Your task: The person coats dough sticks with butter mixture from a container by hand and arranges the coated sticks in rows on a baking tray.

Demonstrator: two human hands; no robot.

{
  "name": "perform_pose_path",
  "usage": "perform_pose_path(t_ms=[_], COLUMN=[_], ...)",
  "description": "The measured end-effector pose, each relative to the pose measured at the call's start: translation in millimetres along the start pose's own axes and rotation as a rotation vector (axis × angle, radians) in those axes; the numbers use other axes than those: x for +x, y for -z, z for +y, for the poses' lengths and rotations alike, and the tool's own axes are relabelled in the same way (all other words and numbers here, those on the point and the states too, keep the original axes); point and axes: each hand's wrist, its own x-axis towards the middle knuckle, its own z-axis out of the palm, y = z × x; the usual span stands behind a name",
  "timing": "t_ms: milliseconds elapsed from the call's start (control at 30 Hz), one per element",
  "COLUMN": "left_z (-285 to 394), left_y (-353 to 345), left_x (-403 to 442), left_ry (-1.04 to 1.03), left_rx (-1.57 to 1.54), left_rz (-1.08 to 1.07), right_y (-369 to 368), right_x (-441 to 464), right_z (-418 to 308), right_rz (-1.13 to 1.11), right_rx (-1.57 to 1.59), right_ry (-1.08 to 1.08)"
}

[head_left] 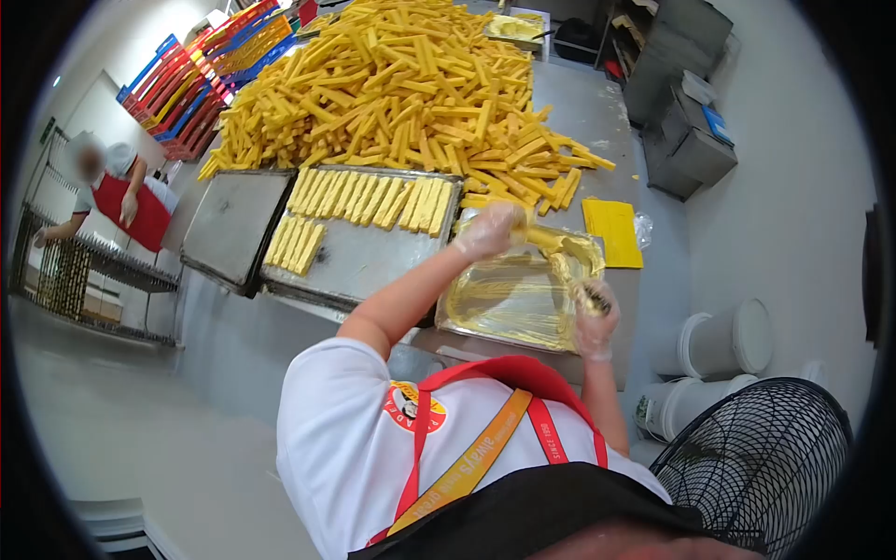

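My left hand [492, 231], in a clear glove, is closed on a yellow stick [541, 237] above the far edge of a metal tray [509, 327] smeared with pale yellow cream [558, 280]. My gloved right hand [595, 329] is at that tray's right side, closed around a cream-covered tool [595, 299] with dark parts; its kind is hard to make out. Left of it, a second tray [373, 261] carries two rows of cream-coated sticks [364, 198], the nearer row shorter. Beyond the trays rises a large pile of plain yellow sticks [401, 84].
A dark tray [233, 224] lies at the far left. A folded yellow cloth or sheet [613, 233] is on the table's right. Stacked crates [173, 98] stand behind, near a co-worker in a red apron [135, 210]. White buckets [728, 338] and a black fan [756, 467] are at right.
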Motion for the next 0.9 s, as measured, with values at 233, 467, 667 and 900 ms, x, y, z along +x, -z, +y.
perform_pose_path(t_ms=[233, 467, 667, 900], left_z=[18.1, 0.6, 0.5, -3.0], left_y=[-15.8, -26.1, -26.2, -34.4], left_x=[-99.2, -119.1, -116.3, -120.6], left_ry=[0.298, 0.273, 0.280, 0.299], left_rx=[-0.229, -0.155, -0.166, -0.187], left_rz=[-0.016, 0.094, 0.122, 0.051], right_y=[-56.2, -63.4, -68.0, -47.9], right_x=[13.0, 29.4, 17.9, 38.5], right_z=[-18.9, 39.4, 30.9, 18.0], right_rz=[-0.085, -0.142, -0.166, -0.167], right_rx=[0.465, 0.186, 0.566, -0.025], right_ry=[-0.365, -0.396, -0.318, -0.350])
